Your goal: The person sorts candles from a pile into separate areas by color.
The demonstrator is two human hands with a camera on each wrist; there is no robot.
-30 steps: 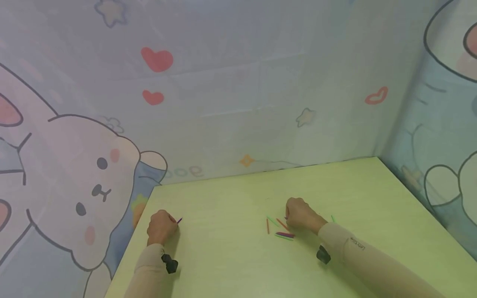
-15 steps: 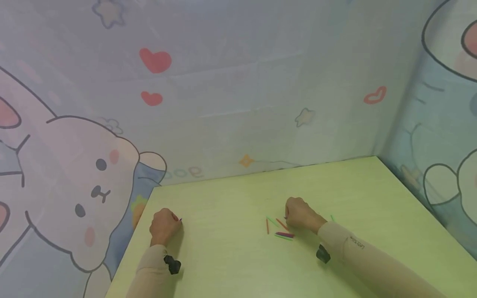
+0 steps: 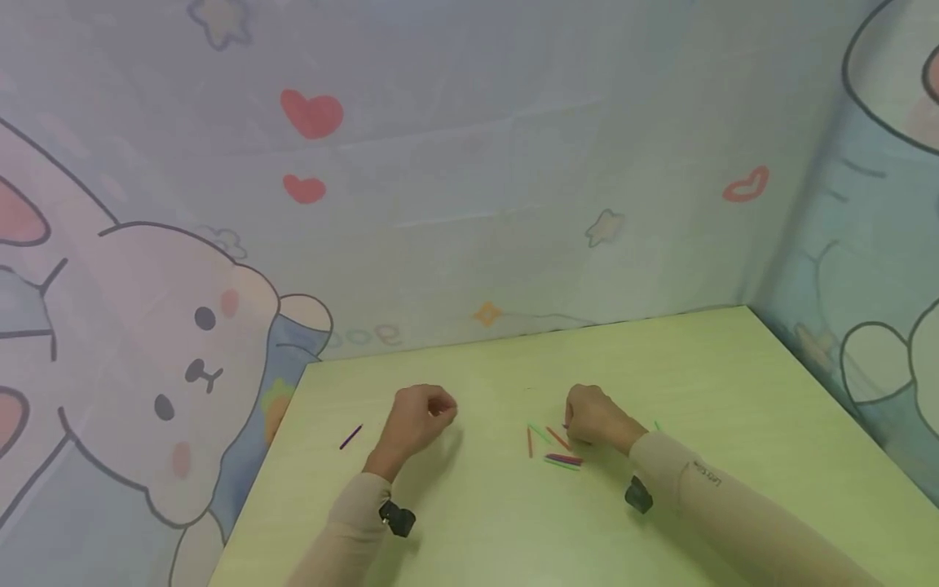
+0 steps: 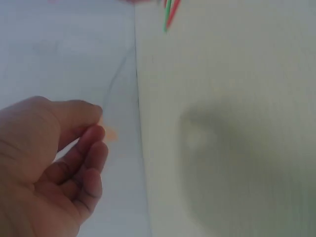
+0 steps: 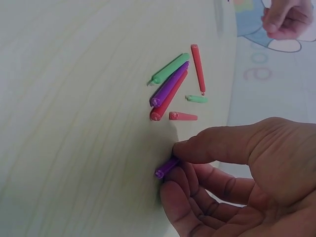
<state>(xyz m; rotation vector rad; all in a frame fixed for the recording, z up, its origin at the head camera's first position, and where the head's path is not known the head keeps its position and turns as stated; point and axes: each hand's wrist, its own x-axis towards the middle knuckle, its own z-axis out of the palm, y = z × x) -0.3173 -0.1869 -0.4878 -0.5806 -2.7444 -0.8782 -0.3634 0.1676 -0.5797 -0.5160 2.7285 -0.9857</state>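
Note:
My left hand (image 3: 414,420) is over the table's left middle, loosely curled, thumb and forefinger tips together with nothing visible between them. To its left a thin purple candle (image 3: 350,437) lies on the table. My right hand (image 3: 594,420) pinches another purple candle (image 5: 167,168) low at the tabletop; part of it is hidden by the fingers. Beside this hand a green candle (image 5: 170,68), a purple candle (image 5: 169,84) and a red candle (image 5: 170,96) lie side by side. Close by are a separate red candle (image 5: 198,69), a green one (image 5: 197,99) and an orange-red one (image 5: 182,116).
The pale yellow-green table (image 3: 469,522) reaches back to a printed cloth wall (image 3: 455,187) with hearts and a cartoon bear. A second cloth wall stands along the right edge. Another green candle (image 3: 659,425) lies behind my right forearm.
My left hand has let go of the purple candle at the left and moved right, towards the middle, leaving it on the table. My right hand keeps its pinch and has hardly moved.

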